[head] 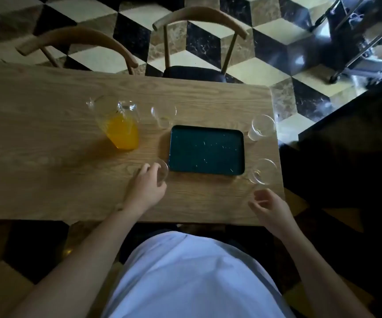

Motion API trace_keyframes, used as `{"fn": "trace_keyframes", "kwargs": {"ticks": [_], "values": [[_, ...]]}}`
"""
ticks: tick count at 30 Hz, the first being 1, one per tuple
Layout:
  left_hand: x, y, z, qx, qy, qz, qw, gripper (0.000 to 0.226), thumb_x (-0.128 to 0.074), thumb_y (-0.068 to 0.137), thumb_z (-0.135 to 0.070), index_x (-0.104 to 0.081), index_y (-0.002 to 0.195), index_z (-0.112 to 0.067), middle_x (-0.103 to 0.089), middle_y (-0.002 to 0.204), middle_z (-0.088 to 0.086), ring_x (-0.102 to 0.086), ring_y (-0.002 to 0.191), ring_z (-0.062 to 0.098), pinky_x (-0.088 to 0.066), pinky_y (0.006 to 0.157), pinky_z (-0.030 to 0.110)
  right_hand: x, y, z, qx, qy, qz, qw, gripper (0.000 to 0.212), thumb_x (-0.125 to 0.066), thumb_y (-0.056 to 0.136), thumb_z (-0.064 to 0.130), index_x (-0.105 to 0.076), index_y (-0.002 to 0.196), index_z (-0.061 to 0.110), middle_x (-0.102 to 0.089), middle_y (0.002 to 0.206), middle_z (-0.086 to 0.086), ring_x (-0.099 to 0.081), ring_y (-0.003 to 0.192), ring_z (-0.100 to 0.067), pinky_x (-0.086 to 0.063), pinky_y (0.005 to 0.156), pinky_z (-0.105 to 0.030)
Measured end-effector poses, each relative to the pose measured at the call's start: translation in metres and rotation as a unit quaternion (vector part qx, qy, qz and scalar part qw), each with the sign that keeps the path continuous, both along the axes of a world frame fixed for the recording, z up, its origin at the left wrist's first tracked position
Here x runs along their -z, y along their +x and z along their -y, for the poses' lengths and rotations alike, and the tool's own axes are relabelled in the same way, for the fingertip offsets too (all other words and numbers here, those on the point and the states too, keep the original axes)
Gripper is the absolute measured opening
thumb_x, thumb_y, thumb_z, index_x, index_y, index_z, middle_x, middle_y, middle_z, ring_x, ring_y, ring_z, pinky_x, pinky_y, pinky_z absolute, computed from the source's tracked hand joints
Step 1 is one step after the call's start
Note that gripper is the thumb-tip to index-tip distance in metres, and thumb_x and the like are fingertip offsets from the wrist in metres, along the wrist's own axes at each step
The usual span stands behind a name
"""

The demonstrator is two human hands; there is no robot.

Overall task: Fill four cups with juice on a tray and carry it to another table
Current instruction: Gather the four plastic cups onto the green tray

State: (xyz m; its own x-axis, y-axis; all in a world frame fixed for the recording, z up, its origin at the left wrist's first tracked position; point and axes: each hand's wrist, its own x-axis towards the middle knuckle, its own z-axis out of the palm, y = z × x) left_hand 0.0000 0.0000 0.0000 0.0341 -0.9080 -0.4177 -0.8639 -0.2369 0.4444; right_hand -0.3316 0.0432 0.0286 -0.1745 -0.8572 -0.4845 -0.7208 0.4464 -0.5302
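Cup [162, 172] seemingly within left fingers [149, 169], tray-side

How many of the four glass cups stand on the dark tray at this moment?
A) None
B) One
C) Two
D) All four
A: the tray is bare, and the four cups stand on the table around it: far left, far right, near right, and near left, which the left hand holds.

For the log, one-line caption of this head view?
Left hand grips a cup beside the empty tray; right hand reaches.
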Motion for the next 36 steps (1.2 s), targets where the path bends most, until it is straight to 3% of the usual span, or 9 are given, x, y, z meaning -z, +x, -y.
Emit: {"fn": "trace_keyframes", "kwargs": {"ticks": [4, 6, 10, 15, 25, 36], "values": [[0.006, 0.006, 0.013, 0.010, 0.003, 0.043, 0.999, 0.062, -0.069, 0.094, -0.034, -0.045, 0.151, -0.025, -0.051, 0.145, 0.007, -0.044, 0.133, 0.033, -0.048, 0.103, 0.047, 0.010, -0.007, 0.024, -0.017, 0.007, -0.104, 0.994, 0.054, -0.073, 0.083, 0.036, -0.055, 0.131, 0.019, -0.047, 0.139, -0.007, -0.037, 0.132, -0.030, -0.038, 0.105, -0.043], [0.011, 0.005, 0.019, -0.017, 0.018, 0.046, 0.999, 0.074, -0.073, 0.092, -0.039, -0.038, 0.156, -0.027, -0.045, 0.153, 0.007, -0.041, 0.137, 0.035, -0.047, 0.106, 0.049, 0.016, -0.010, 0.039, -0.026, 0.020, -0.140, 0.990, 0.067, -0.072, 0.080, 0.041, -0.047, 0.138, 0.021, -0.037, 0.148, -0.006, -0.028, 0.137, -0.031, -0.035, 0.109, -0.049], [0.016, -0.001, 0.029, -0.028, 0.036, 0.070, 0.996, 0.088, -0.077, 0.088, -0.044, -0.030, 0.161, -0.029, -0.036, 0.159, 0.007, -0.038, 0.141, 0.036, -0.046, 0.107, 0.051, 0.030, -0.015, 0.073, -0.032, 0.006, -0.158, 0.987, 0.076, -0.073, 0.079, 0.036, -0.038, 0.144, 0.019, -0.028, 0.155, -0.008, -0.023, 0.140, -0.034, -0.033, 0.110, -0.054], [0.021, -0.012, 0.028, -0.035, 0.039, 0.081, 0.995, 0.089, -0.079, 0.087, -0.042, -0.029, 0.160, -0.028, -0.032, 0.161, 0.009, -0.037, 0.141, 0.035, -0.050, 0.103, 0.049, 0.045, -0.022, 0.097, -0.057, 0.019, -0.178, 0.982, 0.079, -0.075, 0.079, 0.036, -0.035, 0.146, 0.020, -0.028, 0.154, -0.010, -0.024, 0.140, -0.035, -0.028, 0.110, -0.054], [0.024, -0.016, 0.034, -0.068, 0.053, 0.114, 0.990, 0.101, -0.080, 0.085, -0.048, -0.020, 0.161, -0.018, -0.025, 0.165, 0.014, -0.032, 0.146, 0.036, -0.044, 0.109, 0.050, 0.057, -0.039, 0.099, -0.056, 0.036, -0.179, 0.982, 0.097, -0.082, 0.071, 0.032, -0.026, 0.149, 0.024, -0.021, 0.157, -0.008, -0.019, 0.143, -0.034, -0.029, 0.112, -0.057], [0.029, -0.019, 0.039, -0.070, 0.069, 0.136, 0.986, 0.094, -0.083, 0.083, -0.036, -0.030, 0.156, -0.012, -0.037, 0.156, 0.015, -0.041, 0.139, 0.036, -0.052, 0.102, 0.048, 0.064, -0.041, 0.096, -0.035, 0.019, -0.146, 0.988, 0.095, -0.081, 0.074, 0.023, -0.026, 0.151, 0.022, -0.029, 0.154, -0.010, -0.024, 0.139, -0.035, -0.034, 0.109, -0.055]]}}
